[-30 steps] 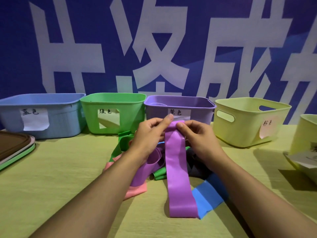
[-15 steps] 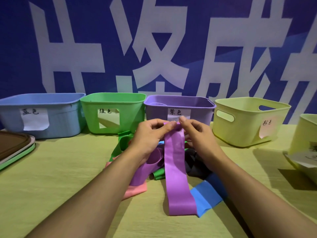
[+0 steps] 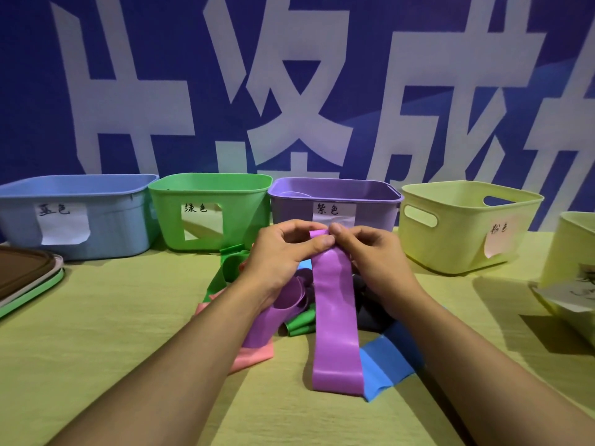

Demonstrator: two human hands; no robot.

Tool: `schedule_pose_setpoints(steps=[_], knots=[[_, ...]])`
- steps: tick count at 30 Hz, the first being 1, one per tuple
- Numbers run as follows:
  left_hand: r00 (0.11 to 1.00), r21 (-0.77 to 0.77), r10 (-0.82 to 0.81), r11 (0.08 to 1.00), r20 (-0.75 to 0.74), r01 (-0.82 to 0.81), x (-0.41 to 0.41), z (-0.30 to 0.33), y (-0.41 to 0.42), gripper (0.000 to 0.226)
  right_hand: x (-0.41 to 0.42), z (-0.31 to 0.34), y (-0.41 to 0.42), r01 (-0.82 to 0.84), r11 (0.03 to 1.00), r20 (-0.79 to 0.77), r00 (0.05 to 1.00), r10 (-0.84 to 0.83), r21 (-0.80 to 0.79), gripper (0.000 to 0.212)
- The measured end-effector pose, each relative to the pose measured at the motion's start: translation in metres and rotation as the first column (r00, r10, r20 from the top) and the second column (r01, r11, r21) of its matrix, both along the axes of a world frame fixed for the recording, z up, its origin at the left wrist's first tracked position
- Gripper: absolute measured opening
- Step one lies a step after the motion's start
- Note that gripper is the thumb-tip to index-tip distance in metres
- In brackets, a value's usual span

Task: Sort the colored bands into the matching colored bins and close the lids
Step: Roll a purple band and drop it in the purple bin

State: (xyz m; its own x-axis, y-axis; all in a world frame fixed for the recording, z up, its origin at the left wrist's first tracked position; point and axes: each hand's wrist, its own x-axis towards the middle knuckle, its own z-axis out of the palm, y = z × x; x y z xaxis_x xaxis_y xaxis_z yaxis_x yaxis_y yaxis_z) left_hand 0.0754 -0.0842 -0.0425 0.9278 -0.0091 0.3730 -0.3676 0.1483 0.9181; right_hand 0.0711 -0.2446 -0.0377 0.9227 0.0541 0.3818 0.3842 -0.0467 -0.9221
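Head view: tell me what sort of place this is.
Probably a staged sorting setup, not a home: a printed blue backdrop with huge white characters, a row of labelled bins such as the purple bin, and loose bands piled on a table.

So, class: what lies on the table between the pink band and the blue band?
In the head view, between the pink band and blue band: rolled green bands and the hanging purple band.

Place: a staged demonstration booth is suggested.
Evidence: printed blue banner with large white characters; hand-labelled bins.
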Motion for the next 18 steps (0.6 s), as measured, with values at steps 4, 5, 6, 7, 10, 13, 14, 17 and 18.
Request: schedule_pose_setpoints(steps=[4,5,6,7,10,13,14,17,18], knots=[[0.999,-0.052,-0.041,0.998,-0.023,0.04,0.001,0.0,0.001,0.024,0.002,-0.002,0.0,-0.044,0.996,-0.009,0.999,0.045,0.076,0.017],[0.998,-0.069,-0.055,0.996,-0.028,0.053,-0.001,0.001,0.0,0.026,0.003,-0.002,0.0,-0.055,0.994,-0.01,0.998,0.056,0.091,0.015],[0.997,-0.085,-0.065,0.994,-0.032,0.062,-0.001,0.002,0.0,0.026,0.003,-0.003,0.0,-0.067,0.992,-0.008,0.998,0.068,0.104,0.015],[0.996,-0.103,-0.073,0.992,-0.042,0.068,-0.002,0.003,-0.001,0.024,0.004,-0.003,-0.001,-0.08,0.99,-0.005,0.997,0.081,0.113,0.015],[0.993,-0.1,-0.054,0.994,-0.11,0.043,-0.003,0.005,-0.003,0.026,0.003,-0.003,-0.002,-0.13,0.983,0.024,0.991,0.128,0.127,0.017],[0.992,0.032,0.008,0.999,-0.128,-0.004,0.0,0.002,-0.001,0.054,0.005,-0.004,-0.001,-0.164,0.98,0.066,0.985,0.157,0.109,0.016],[0.992,0.066,0.027,0.998,-0.125,-0.019,0.003,-0.001,-0.001,0.058,0.006,-0.004,-0.001,-0.171,0.98,0.075,0.984,0.164,0.104,0.016],[0.992,0.093,0.051,0.995,-0.112,-0.04,0.006,-0.004,0.001,0.068,0.006,-0.005,-0.002,-0.169,0.981,0.07,0.984,0.162,0.099,0.014],[0.994,0.08,0.038,0.996,-0.107,-0.03,0.006,-0.005,0.002,0.069,0.005,-0.004,-0.002,-0.164,0.981,0.056,0.986,0.159,0.1,0.015]])
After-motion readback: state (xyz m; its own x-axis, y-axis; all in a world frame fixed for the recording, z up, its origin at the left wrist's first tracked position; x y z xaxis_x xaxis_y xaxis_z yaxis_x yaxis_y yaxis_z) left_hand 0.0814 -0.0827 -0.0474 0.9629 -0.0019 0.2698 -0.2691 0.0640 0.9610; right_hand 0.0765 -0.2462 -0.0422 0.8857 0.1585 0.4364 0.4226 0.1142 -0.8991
